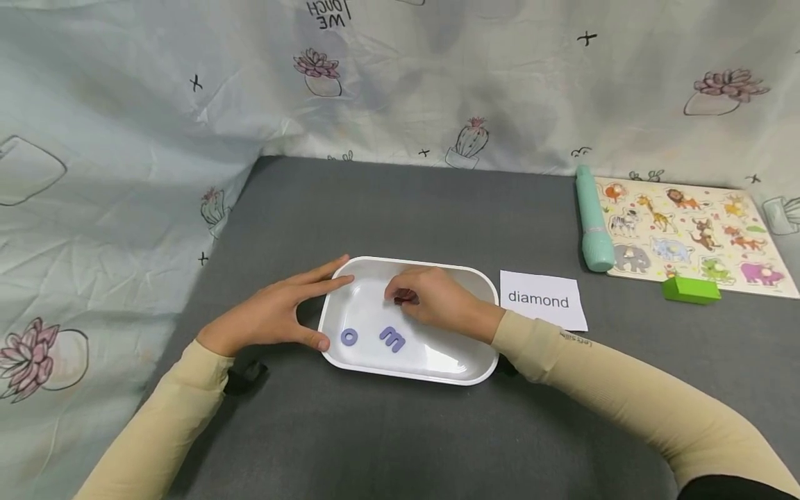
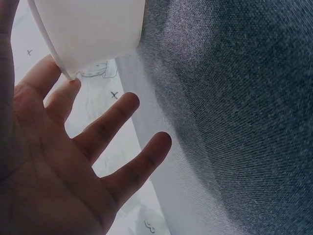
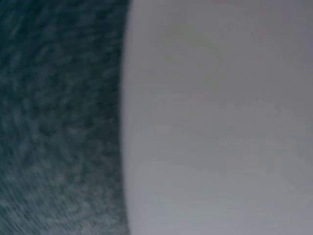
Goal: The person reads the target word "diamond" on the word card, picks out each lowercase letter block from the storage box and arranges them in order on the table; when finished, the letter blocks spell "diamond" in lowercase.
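Note:
A white tray point(image 1: 431, 371) lies on the dark grey cloth. My left hand point(image 1: 265, 316) touches its left rim with spread, mostly straight fingers. In the left wrist view, fingertips of that hand point(image 2: 54, 152) meet the edge of the tray point(image 2: 95, 32). Inside the tray, my right hand point(image 1: 437, 298) pinches a small dark red piece point(image 1: 406, 296), whose shape is mostly hidden by the fingers. A purple letter o point(image 1: 349, 337) and a purple letter m point(image 1: 392, 339) lie in the tray's near left part. Only blurred tray wall point(image 3: 210, 122) and cloth fill the right wrist view.
Right of the tray lies a white card point(image 1: 542, 300) printed "diamond". Farther right are a teal cylinder-shaped object point(image 1: 594, 219), an animal puzzle board point(image 1: 694, 232) and a green block point(image 1: 690, 290). Patterned fabric point(image 1: 387, 83) hangs behind and at the left.

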### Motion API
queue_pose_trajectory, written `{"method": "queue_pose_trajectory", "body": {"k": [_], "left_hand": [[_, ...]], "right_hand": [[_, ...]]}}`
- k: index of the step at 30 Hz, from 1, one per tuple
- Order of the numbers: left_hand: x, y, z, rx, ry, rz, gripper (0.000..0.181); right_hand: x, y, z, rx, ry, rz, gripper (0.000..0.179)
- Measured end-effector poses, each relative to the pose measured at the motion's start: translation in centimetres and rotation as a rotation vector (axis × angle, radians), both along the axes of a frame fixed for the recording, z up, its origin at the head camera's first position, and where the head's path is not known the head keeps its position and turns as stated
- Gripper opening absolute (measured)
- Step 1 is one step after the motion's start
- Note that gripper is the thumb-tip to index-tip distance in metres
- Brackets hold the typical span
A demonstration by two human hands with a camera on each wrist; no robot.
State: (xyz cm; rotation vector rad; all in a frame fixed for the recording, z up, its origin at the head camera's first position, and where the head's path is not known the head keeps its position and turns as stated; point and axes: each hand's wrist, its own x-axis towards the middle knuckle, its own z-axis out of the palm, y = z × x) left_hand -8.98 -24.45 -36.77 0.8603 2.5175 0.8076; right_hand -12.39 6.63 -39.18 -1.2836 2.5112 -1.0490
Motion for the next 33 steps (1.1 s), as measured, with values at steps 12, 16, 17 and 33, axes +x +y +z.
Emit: {"method": "queue_pose_trajectory", "body": {"k": [12, 16, 17, 33], "left_hand": [[0.2, 0.3, -0.4, -0.004, -0.037, 0.012, 0.104], [0.0, 0.3, -0.4, 0.004, -0.017, -0.003, 0.104], [-0.1, 0.2, -0.4, 0.006, -0.018, -0.004, 0.104], [0.1, 0.0, 0.0, 0.025, -0.039, -0.002, 0.104]], "right_hand": [[1.9, 4.7, 5.3, -0.234, -0.396, -0.13, 0.037], [2.8, 8.1, 7.2, -0.325, -0.497, -0.187, 0.038], [3.1, 9.1, 7.5, -0.341, -0.51, -0.204, 0.037], [7.1, 18.4, 4.9, -0.155, -0.36, -0.47, 0.028]]}}
